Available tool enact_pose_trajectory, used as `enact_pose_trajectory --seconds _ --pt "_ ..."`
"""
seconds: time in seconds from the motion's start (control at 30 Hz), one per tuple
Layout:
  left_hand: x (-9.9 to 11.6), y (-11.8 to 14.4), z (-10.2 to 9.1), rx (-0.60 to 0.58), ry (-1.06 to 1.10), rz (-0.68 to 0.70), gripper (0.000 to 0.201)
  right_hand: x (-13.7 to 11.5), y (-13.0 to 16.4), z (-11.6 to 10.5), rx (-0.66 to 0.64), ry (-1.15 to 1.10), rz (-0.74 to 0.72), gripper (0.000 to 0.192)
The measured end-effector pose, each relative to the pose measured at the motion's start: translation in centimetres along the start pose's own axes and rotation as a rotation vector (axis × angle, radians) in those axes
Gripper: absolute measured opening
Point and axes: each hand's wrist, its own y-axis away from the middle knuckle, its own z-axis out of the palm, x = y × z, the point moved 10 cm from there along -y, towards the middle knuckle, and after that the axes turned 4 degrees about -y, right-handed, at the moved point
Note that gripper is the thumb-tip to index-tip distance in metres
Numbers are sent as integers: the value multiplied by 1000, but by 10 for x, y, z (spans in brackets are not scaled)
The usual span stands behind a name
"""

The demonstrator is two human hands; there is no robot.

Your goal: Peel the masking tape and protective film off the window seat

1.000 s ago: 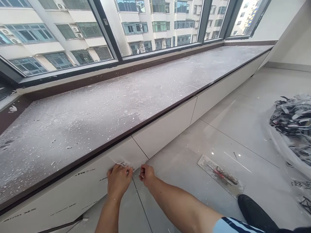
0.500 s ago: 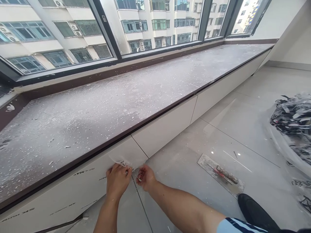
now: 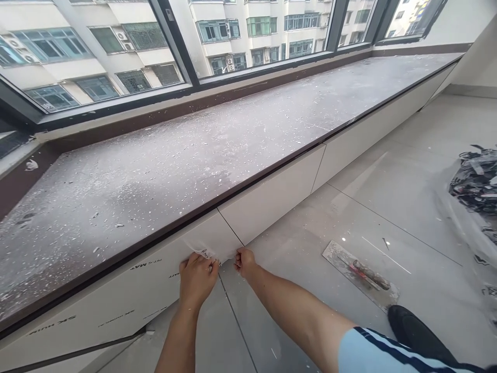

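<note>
A long dusty stone window ledge runs over white panels at floor level. A clear protective film with printed lettering covers the nearest panel, and its lower right corner is peeled up. My left hand pinches the loose film at that corner. My right hand grips the film's edge just to the right, by the joint between two panels. Both hands are low, close to the tiled floor.
A plastering trowel with a red handle lies on the floor to the right. A clear bag of dark scraps sits at the far right. My dark shoe is at the lower right. Large windows stand behind the ledge.
The view has shifted slightly, and both hands now sit a little higher and further right. My right hand has moved up to the panel's corner and closed on the film edge.
</note>
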Motion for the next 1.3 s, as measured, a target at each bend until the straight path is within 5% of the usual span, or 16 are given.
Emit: enact_pose_trajectory --seconds 0.33,1.1,1.2,1.3 --pt "3 1 -5 4 -19 24 31 47 14 3 -18 -100 102 17" --pt "-7 6 5 -88 133 138 31 129 131 24 -12 -148 474 17" --pt "-8 6 7 -110 137 150 31 120 117 14 16 -49 341 11" --pt "-11 6 8 -113 129 154 31 81 95 -5 80 95 5 10"
